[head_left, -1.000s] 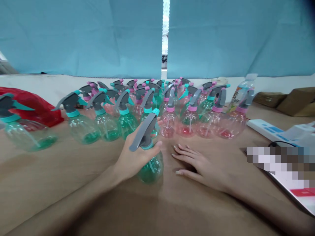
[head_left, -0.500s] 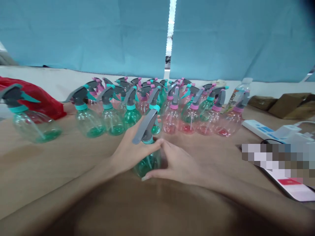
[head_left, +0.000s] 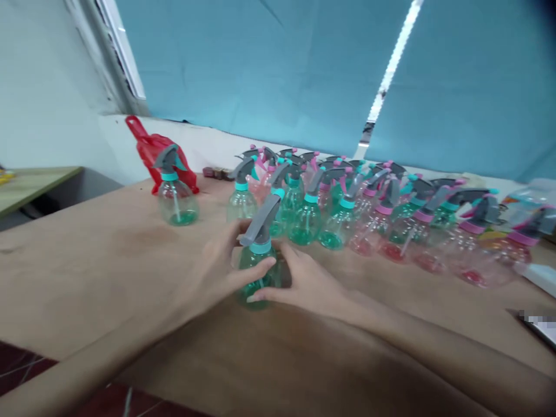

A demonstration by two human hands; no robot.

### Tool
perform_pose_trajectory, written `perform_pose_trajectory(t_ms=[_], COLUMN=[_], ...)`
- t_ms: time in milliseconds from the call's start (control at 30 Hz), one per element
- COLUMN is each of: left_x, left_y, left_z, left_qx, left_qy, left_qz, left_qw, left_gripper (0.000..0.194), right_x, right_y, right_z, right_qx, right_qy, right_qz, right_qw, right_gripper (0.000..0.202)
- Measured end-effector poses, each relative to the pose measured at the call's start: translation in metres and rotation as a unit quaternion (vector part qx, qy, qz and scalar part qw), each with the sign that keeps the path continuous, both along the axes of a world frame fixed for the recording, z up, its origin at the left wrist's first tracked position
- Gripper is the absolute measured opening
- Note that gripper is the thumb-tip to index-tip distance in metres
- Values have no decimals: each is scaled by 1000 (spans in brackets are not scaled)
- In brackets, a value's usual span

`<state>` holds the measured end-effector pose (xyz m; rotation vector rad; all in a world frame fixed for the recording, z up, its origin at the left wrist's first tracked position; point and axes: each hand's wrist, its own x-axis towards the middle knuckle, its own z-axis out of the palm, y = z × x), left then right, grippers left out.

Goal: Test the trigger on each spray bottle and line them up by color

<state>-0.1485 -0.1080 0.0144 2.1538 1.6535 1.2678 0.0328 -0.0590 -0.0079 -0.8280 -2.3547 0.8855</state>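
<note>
Holding the bottle (head_left: 258,259) roughly upright, seemingly resting on the desk (head_left: 108,284), nearer the front edge than the back edge. Looks light, being clear plastic; likely to flex a little if squeezed, perhaps slippery over the smooth body. Best taken around the rounded sides below the collar (head_left: 260,248), clear of the sprayer head (head_left: 263,217). Curving the left hand (head_left: 221,267) around one side, laying the thumb across the front under the collar, hiding the fingertips behind. Bringing the right hand (head_left: 313,285) around the other side, placing the thumb low across the front and the fingers toward the back. Partly closed, on both hands, around the bottle; cannot tell how firmly.
</note>
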Motion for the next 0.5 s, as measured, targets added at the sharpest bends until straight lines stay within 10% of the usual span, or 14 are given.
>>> perform_pose_trajectory(t_ms=[233, 500], left_x=[-69, -135], left_y=[-9, 31], left_z=[-11, -4], left_qx=[21, -19], left_qy=[5, -63], left_qz=[109, 131], left_qw=[994, 989], left_gripper=[35, 39], right_x=[-61, -83], right_y=[21, 60], right_z=[12, 27], right_qx=[87, 157], right_qy=[-59, -33], right_qz=[48, -131], right_qw=[993, 978], right_gripper=[80, 57])
